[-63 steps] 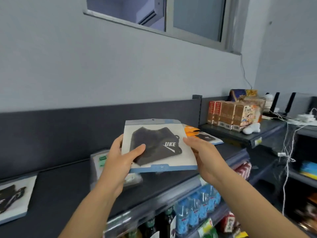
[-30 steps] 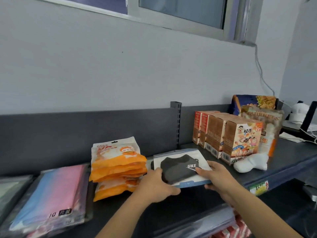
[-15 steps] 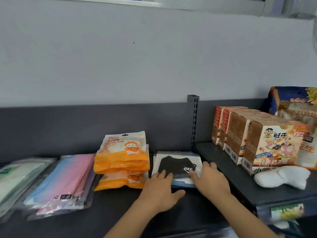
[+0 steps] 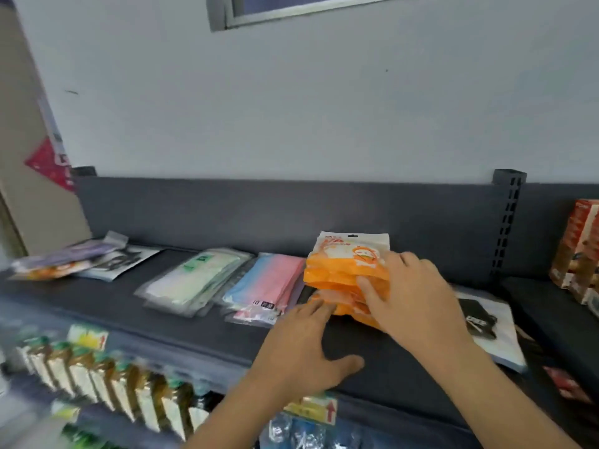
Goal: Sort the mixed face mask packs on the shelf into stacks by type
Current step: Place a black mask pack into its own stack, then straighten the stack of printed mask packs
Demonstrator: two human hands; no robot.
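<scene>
Hands off black pack (image 4: 483, 322) now (just right); right hand (image 4: 421, 306) clasping orange stack (image 4: 340, 270); left hand (image 4: 301, 348) flat, empty

2 bare forearms show, uncovered from wrist to the lower edge of view; the left grip (image 4: 304, 348) and right grip (image 4: 421, 306) are bare as well.
</scene>
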